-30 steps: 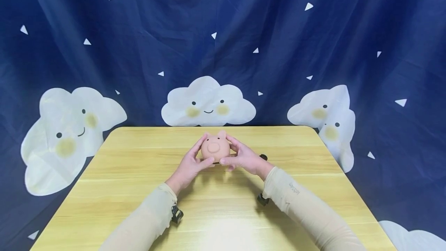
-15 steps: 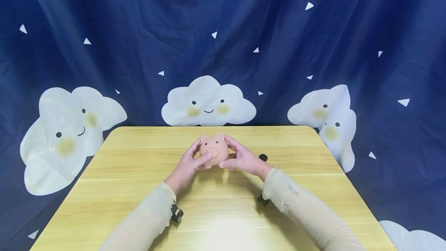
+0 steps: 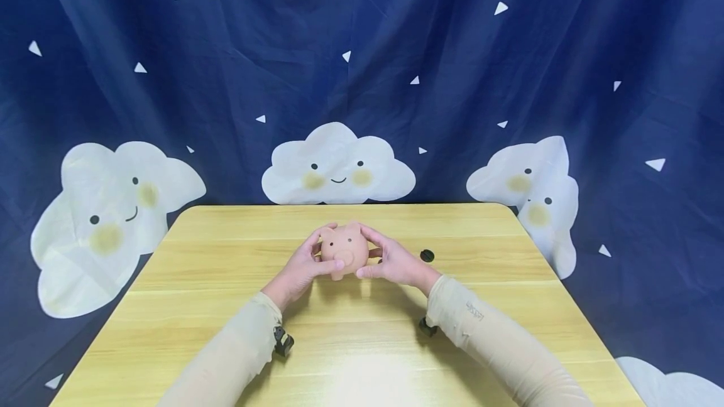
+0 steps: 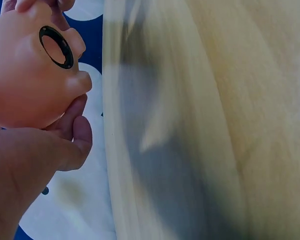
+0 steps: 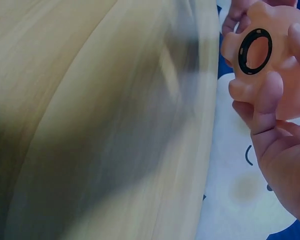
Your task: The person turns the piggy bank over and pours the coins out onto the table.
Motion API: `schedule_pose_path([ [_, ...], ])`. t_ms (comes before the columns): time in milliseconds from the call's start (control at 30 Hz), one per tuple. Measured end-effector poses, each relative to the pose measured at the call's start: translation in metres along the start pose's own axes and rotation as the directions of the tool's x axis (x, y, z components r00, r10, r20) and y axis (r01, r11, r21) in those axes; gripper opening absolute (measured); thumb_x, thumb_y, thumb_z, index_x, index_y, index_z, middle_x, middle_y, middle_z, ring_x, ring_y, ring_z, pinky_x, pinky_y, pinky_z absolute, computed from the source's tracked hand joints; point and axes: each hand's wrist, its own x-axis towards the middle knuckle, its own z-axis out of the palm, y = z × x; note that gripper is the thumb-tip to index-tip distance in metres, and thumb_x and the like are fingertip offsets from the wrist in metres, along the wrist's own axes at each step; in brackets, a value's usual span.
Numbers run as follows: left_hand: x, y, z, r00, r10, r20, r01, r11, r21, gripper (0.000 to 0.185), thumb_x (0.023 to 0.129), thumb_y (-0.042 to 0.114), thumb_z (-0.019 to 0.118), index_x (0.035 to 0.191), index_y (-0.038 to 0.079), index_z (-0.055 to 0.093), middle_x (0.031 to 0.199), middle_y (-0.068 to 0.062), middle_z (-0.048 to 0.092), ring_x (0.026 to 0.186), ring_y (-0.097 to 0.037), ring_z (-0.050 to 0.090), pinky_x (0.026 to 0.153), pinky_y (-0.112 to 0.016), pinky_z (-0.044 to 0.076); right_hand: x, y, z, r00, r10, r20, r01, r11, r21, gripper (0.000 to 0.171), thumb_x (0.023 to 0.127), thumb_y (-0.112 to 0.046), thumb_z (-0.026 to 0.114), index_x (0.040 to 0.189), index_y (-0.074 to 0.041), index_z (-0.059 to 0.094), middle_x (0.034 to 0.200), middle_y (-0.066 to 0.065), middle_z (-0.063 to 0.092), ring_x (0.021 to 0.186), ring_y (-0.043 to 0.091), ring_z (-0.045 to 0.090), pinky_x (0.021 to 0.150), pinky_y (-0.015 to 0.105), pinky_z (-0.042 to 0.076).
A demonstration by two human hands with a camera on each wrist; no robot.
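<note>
A pink piggy bank (image 3: 345, 249) is held between both hands over the far middle of the table, its snout and eyes turned up toward the head camera. My left hand (image 3: 300, 269) grips one side, with the thumb on the face by the snout. On the other side my right hand (image 3: 396, 262) grips it, thumb low near the feet. Both wrist views show the underside: a black ring (image 4: 56, 47) rims a round hole among the stubby feet. A small black round piece, perhaps the plug (image 3: 427, 256), lies on the table beside my right hand.
The wooden table (image 3: 226, 231) has rounded far corners. Behind it hangs a dark blue curtain (image 3: 237, 68) printed with white clouds and triangles. Black camera mounts (image 3: 284, 341) sit on both wrists, close above the tabletop.
The piggy bank has tipped so its face points more upward, and it has come slightly nearer and left. My left thumb has shifted from its lower edge onto the snout area.
</note>
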Motion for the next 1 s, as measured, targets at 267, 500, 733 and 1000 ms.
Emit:
schedule_pose_path([
  [267, 0.002, -0.005, 0.001, 0.998, 0.045, 0.032, -0.046, 0.998, 0.044, 0.099, 0.085, 0.003, 0.087, 0.167, 0.023, 0.035, 0.165, -0.014, 0.044, 0.129, -0.031, 0.064, 0.099, -0.037, 0.063, -0.005, -0.004, 0.003, 0.999, 0.041, 0.029, -0.04, 0.999, -0.033, 0.103, 0.094, -0.019, 0.084, 0.172, -0.038, 0.019, 0.176, 0.0, 0.032, 0.119, 0.038, 0.073, 0.088, 0.051, 0.067],
  [500, 0.001, -0.005, 0.005, 0.997, 0.073, -0.008, -0.071, 0.988, 0.136, 0.102, 0.079, 0.006, 0.093, 0.164, 0.029, 0.04, 0.163, -0.006, 0.045, 0.127, -0.032, 0.063, 0.102, -0.037, 0.06, -0.007, -0.01, 0.003, 0.993, 0.104, 0.059, -0.109, 0.99, 0.086, 0.102, 0.093, -0.022, 0.085, 0.168, -0.048, 0.021, 0.177, 0.0, 0.029, 0.111, 0.028, 0.077, 0.097, 0.058, 0.064],
  [733, -0.004, -0.002, 0.007, 0.995, 0.096, -0.036, -0.085, 0.969, 0.232, 0.101, 0.075, 0.013, 0.097, 0.158, 0.041, 0.046, 0.162, 0.001, 0.047, 0.133, -0.033, 0.057, 0.108, -0.042, 0.053, -0.008, -0.008, -0.001, 0.991, 0.104, 0.086, -0.121, 0.968, 0.221, 0.083, 0.101, -0.027, 0.076, 0.165, -0.05, 0.028, 0.175, 0.005, 0.031, 0.118, 0.05, 0.07, 0.1, 0.06, 0.062],
  [1000, -0.007, 0.005, 0.015, 0.991, 0.133, -0.012, -0.124, 0.951, 0.284, 0.103, 0.072, 0.014, 0.1, 0.157, 0.04, 0.048, 0.163, 0.002, 0.049, 0.142, -0.033, 0.05, 0.122, -0.057, 0.04, -0.006, -0.004, 0.0, 0.992, 0.113, 0.057, -0.125, 0.941, 0.314, 0.094, 0.097, -0.019, 0.081, 0.169, -0.042, 0.025, 0.165, 0.018, 0.037, 0.106, 0.026, 0.073, 0.088, 0.044, 0.067],
])
